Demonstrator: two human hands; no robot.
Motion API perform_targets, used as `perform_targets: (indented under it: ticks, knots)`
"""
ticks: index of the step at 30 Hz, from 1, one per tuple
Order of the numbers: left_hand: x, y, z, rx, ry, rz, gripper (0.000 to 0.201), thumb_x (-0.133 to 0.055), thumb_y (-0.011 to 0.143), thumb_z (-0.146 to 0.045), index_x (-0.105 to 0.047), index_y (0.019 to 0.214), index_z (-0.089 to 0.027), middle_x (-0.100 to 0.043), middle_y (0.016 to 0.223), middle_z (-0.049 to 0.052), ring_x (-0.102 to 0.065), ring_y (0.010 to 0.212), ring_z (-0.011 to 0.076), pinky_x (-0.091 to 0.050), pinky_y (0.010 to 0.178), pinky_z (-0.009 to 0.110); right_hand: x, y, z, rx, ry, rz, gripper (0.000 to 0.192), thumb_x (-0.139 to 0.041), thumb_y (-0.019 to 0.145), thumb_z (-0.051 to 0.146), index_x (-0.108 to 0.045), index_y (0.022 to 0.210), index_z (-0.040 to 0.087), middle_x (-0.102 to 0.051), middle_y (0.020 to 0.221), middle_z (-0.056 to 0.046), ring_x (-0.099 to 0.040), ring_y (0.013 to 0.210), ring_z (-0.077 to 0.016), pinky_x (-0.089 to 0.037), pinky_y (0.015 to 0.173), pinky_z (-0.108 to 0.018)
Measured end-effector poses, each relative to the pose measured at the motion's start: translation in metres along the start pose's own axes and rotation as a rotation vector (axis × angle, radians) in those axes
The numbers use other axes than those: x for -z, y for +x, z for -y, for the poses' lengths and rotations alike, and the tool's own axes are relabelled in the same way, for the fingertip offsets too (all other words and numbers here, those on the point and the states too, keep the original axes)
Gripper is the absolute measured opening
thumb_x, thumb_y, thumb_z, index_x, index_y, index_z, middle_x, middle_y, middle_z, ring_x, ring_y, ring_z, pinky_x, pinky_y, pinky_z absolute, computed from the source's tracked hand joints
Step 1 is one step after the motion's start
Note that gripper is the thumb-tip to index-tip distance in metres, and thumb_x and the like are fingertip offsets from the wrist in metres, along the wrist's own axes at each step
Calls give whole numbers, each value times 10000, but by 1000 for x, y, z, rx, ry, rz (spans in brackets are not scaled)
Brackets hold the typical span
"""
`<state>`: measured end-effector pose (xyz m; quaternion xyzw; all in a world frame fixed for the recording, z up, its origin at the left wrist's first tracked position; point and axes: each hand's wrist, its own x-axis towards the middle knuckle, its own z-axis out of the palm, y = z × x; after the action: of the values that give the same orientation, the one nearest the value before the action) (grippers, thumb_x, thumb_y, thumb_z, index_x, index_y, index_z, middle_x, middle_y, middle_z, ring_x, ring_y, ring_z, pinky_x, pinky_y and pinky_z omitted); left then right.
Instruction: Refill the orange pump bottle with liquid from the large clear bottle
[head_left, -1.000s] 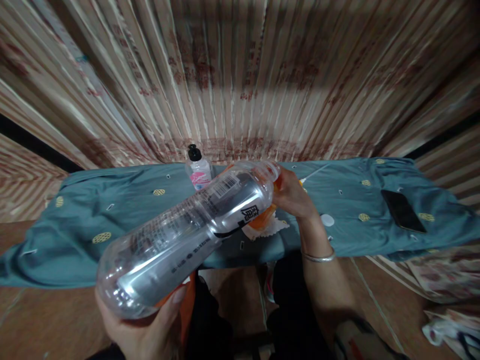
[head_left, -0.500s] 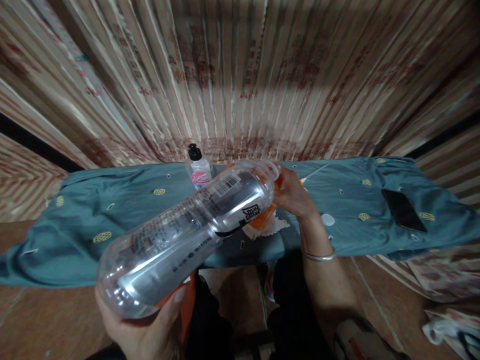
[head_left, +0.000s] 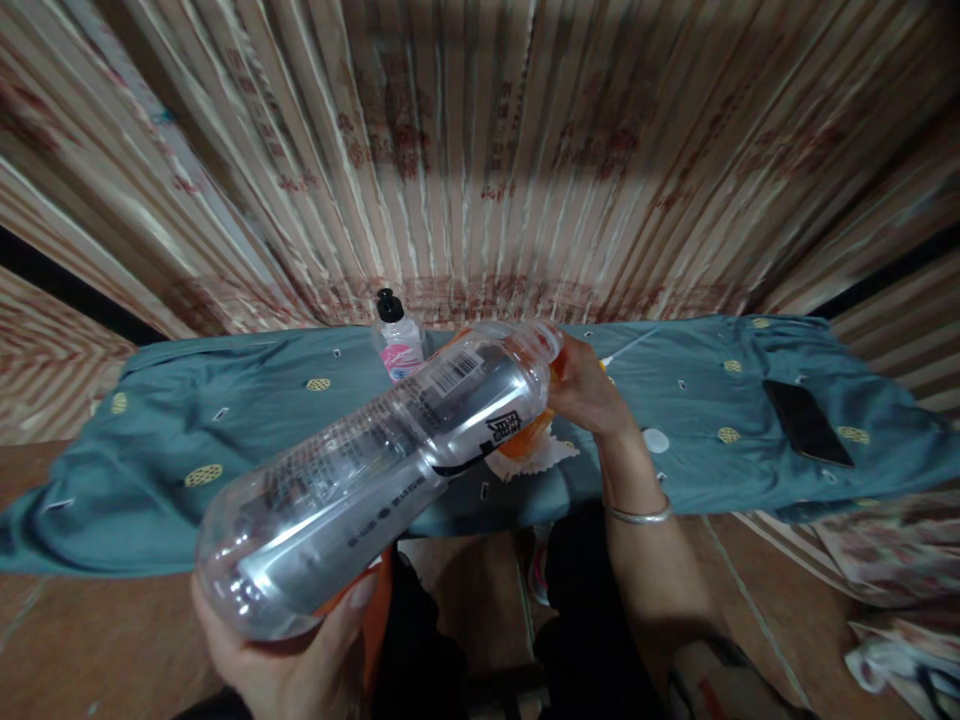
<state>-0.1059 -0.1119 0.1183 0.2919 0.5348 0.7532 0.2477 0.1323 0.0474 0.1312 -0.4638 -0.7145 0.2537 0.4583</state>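
Observation:
My left hand [head_left: 300, 650] is wrapped around the base of a large clear plastic bottle [head_left: 375, 460] with printed text and a barcode. The bottle is tilted, its uncapped neck to the upper right, over the table. Behind that neck, my right hand [head_left: 589, 390] is closed around an orange see-through container [head_left: 534, 436], mostly hidden by the bottle. Whether the neck touches the container's opening cannot be made out. Under the container lies a whitish piece with a scalloped edge [head_left: 536, 464].
A small clear bottle with a black cap and pink label [head_left: 402, 350] stands behind the large one. On the patterned green cloth [head_left: 262, 430] lie a white round disc [head_left: 656, 441], a thin pale stick [head_left: 634, 346] and a black phone [head_left: 808, 422]. A striped curtain [head_left: 480, 150] hangs behind.

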Motion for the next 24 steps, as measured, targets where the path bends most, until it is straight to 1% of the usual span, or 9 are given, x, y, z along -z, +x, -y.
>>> perform_targets:
  ticks: [4,7,11,14,16,20,24]
  knots:
    - [-1,0,-1,5,2,4,790,-1009,491,-242,-733,1230,-268,-747,1091,25,-714,955,193,-591,838,234,-1,0,-1,3,19,-4,384,-790,806,519,-720,1017,207,-803,955,-63,-740,896,-276,-583,905,-437]
    - [0,1,0,-7,3,5,756,-1011,491,-234,-733,1193,-267,-746,1078,15,-710,963,192,-597,826,228,-1,0,-1,-4,16,-1,379,-792,804,520,-722,1019,216,-805,962,-57,-743,930,-282,-577,924,-438]
    - [1,0,1,-15,1,3,720,-1005,481,-223,-739,1146,-302,-745,1075,8,-701,1048,223,-607,788,234,0,0,0,-4,17,4,365,-783,812,506,-727,1018,210,-804,955,-55,-744,938,-281,-580,898,-424]
    - [0,0,0,-14,14,-19,742,-1012,433,-221,-745,1118,-319,-746,1068,23,-698,1099,286,-627,739,288,0,0,0,7,9,5,364,-784,812,502,-727,1021,210,-803,952,-54,-744,936,-283,-583,893,-425]
    - [-1,0,0,-8,22,-26,749,-1015,429,-240,-741,1122,-320,-745,1081,27,-700,1089,299,-630,745,320,0,0,0,3,3,6,367,-790,804,509,-724,1014,215,-799,935,-52,-744,951,-290,-583,901,-430]
    - [1,0,0,-8,20,-13,755,-1014,456,-263,-730,1155,-297,-736,1073,2,-706,987,232,-601,803,287,0,0,0,-9,-2,3,368,-791,802,515,-721,1000,213,-795,921,-55,-742,969,-302,-579,907,-435]
    - [4,0,0,13,24,-4,736,-1001,492,-215,-711,1164,-290,-728,1091,-2,-693,987,199,-574,821,251,0,0,1,-10,8,0,374,-788,808,515,-720,1011,209,-794,934,-59,-737,938,-290,-574,903,-432]
